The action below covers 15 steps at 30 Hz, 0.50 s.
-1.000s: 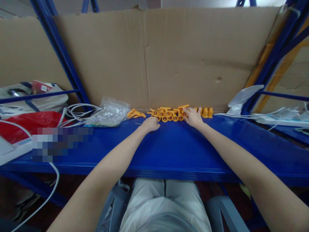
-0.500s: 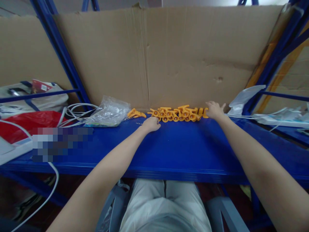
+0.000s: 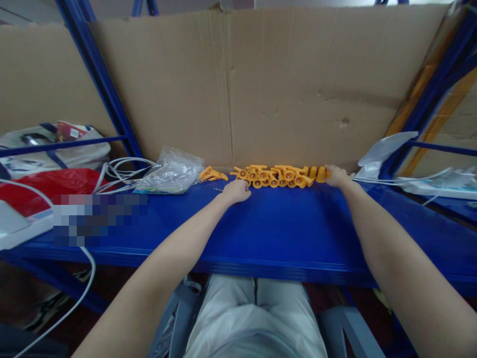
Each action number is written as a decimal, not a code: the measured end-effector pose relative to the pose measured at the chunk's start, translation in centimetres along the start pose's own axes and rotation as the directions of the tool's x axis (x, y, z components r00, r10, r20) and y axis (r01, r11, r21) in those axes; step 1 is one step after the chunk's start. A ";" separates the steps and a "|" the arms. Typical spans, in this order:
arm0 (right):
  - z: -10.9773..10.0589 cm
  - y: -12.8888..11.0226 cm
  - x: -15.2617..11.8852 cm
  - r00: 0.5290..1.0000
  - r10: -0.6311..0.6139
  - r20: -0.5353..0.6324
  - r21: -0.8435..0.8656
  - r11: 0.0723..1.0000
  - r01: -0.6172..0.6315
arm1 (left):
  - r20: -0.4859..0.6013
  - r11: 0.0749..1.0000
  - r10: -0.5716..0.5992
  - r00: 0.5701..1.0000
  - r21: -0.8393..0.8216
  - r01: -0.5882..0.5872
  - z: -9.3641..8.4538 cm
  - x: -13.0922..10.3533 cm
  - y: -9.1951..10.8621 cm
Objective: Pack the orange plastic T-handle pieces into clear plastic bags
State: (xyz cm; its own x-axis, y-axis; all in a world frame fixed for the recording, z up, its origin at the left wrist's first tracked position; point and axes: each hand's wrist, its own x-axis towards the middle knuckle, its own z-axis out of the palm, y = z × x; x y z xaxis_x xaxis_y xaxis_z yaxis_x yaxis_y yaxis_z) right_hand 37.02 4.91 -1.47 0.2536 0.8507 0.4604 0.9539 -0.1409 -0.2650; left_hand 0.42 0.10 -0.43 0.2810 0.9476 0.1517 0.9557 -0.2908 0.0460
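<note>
Fingers of the left hand (image 3: 235,192) curl in at the left end of the orange cup-ended pieces (image 3: 274,182), any hold hidden. The pieces lie stacked along the bench's (image 3: 268,223) back edge. The right hand (image 3: 337,175) has shifted rightward, against the last upright orange cup (image 3: 321,174), so both hands bracket the row; its finger opening and grip can't be told.

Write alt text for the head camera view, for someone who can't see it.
Two bare hands reach across a blue table to a row of orange plastic pieces along a cardboard panel, the left hand at the row's left part, the right hand at its right end. A clear plastic bag and white cables lie to the left.
</note>
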 end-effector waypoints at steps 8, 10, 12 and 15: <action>-1.7 -1.0 -1.6 0.982 0.118 0.147 -0.229 0.970 -0.083 | 0.012 1.000 -0.005 1.000 0.008 0.005 -0.2 -0.1 0.1; -1.8 -0.6 -1.4 0.981 0.126 0.149 -0.232 0.969 -0.089 | 0.008 1.000 0.000 1.000 0.010 0.000 -0.1 0.0 0.0; -2.0 0.0 -1.2 0.979 0.138 0.151 -0.219 0.970 -0.103 | 0.008 1.000 0.005 1.000 0.011 -0.005 0.0 0.1 0.0; -2.2 1.0 -0.9 0.997 0.064 0.048 -0.140 0.989 -0.057 | 0.011 1.000 0.006 1.000 0.018 -0.007 0.1 0.2 0.0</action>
State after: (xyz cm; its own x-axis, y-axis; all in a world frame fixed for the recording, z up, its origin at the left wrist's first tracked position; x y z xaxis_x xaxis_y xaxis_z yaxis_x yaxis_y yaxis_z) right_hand 38.07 2.85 -0.26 0.3064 0.8633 0.4011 0.9509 -0.2586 -0.1700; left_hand 0.45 0.30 -0.51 0.2881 0.9471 0.1412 0.9552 -0.2946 0.0269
